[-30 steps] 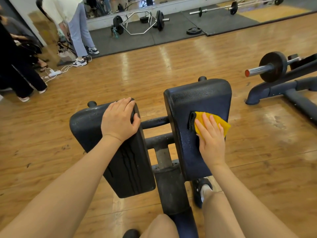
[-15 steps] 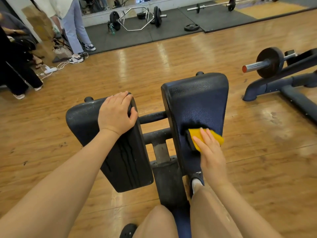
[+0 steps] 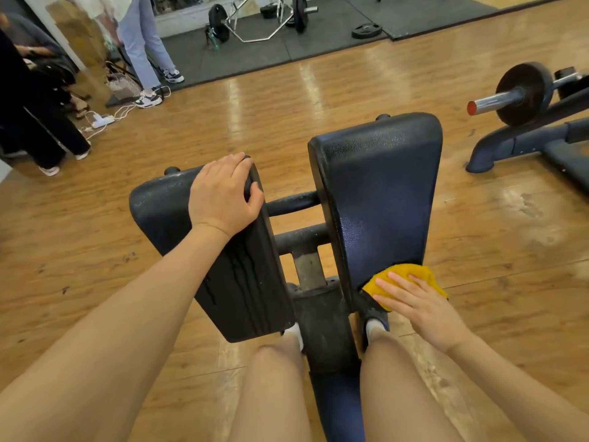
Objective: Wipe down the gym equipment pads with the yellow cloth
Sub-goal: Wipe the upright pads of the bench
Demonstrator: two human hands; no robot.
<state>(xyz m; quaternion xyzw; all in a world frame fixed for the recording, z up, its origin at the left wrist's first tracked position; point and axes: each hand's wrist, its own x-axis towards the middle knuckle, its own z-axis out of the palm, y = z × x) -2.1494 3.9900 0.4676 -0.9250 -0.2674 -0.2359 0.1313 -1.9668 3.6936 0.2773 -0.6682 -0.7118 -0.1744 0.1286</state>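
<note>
Two black padded rests stand side by side on a dark metal frame (image 3: pixel 322 327) in front of me. My left hand (image 3: pixel 223 194) grips the top inner edge of the left pad (image 3: pixel 242 282), whose face shows wet streaks. My right hand (image 3: pixel 420 306) lies flat on the yellow cloth (image 3: pixel 403 274) and presses it against the lower near end of the right pad (image 3: pixel 379 193). Most of the cloth is hidden under my fingers. My bare knees straddle the frame at the bottom.
A loaded barbell (image 3: pixel 519 94) on a dark blue machine stands at the right. Two people (image 3: pixel 140 43) stand at the far left near a power strip (image 3: pixel 102 120) with cables. A hex bar (image 3: pixel 261 20) and a weight plate (image 3: pixel 366 30) lie on black mats beyond the wooden floor.
My right hand has slid the yellow cloth down the right pad, from its middle to its lower near end. My left hand has stayed on the left pad.
</note>
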